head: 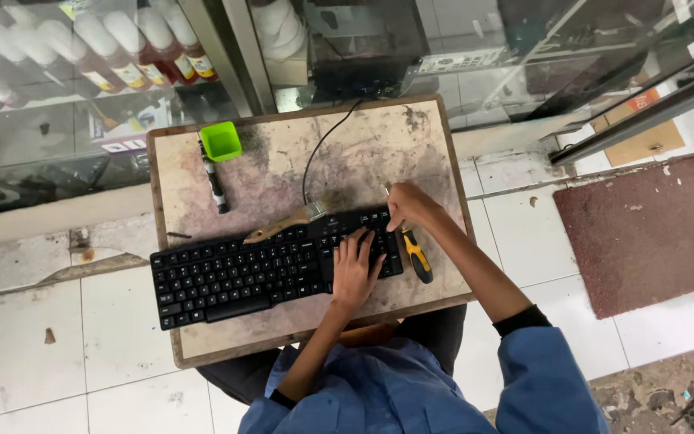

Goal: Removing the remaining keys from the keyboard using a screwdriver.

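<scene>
- I see the black keyboard [275, 267] centre frame on the worktop [283, 153].
- left hand [354, 270] spread flat on its right keys.
- right hand [411, 206] pinching a key at its upper-right corner.
- Yellow-handled screwdriver [416, 255] just right of the keyboard.

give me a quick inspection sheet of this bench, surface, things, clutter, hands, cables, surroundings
surface: small wooden board table, top stained and worn
job's things: black keyboard lies across the front; yellow-and-black screwdriver sits at its right end
clutter: green plastic cup, a dark pen-like tool below it, a wooden-handled brush against the keyboard's back edge
hands: left hand flat on the keyboard's right keys; right hand at its top right corner, what the fingers pinch cannot be told
cables: black cable runs from the keyboard to the table's back edge
surroundings: white tiled floor, red mat, glass display case with bottles
</scene>
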